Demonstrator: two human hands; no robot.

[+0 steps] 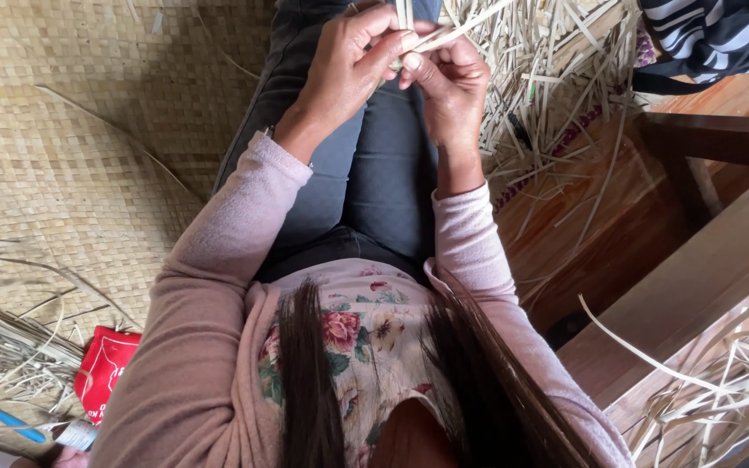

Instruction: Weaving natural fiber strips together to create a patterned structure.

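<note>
Hands, two, raised together over the lap, both pinched shut on the same few pale straw strips (pixel 426 35). Left hand (pixel 348 65): fingers curled, thumb and forefinger pressed on the strips from the left, apparently to hold them flat. Right hand (pixel 448 82): thumb and fingertips closed on the strips from the other side, touching the left hand's fingertips; such a two-sided pinch suits keeping narrow, springy strips aligned while they are worked. The strip ends run up and away from the hands, partly out of frame; how they cross between the fingers cannot be told.

Loose straw pile (pixel 556 87): just to the right of the right hand, heaped on the wooden floor (pixel 600 225), near enough to draw from without shifting seat.

Woven mat (pixel 88 130): to the left of the left hand, spread flat, finished plaiting of the same pale material.

Straw bundle (pixel 2 355): well behind and to the left of the hands, lying on the mat's near edge.

Red packet (pixel 106 368): beside that bundle, well apart from the hands.

Blue-handled tool (pixel 6 419): next to the packet, laid down, in no one's grip.

Wooden frame (pixel 695 286): to the right and behind the right hand, with more curling strips (pixel 721 381) resting against it.

Striped cloth (pixel 713 35): far right of the hands, beyond the pile.
</note>
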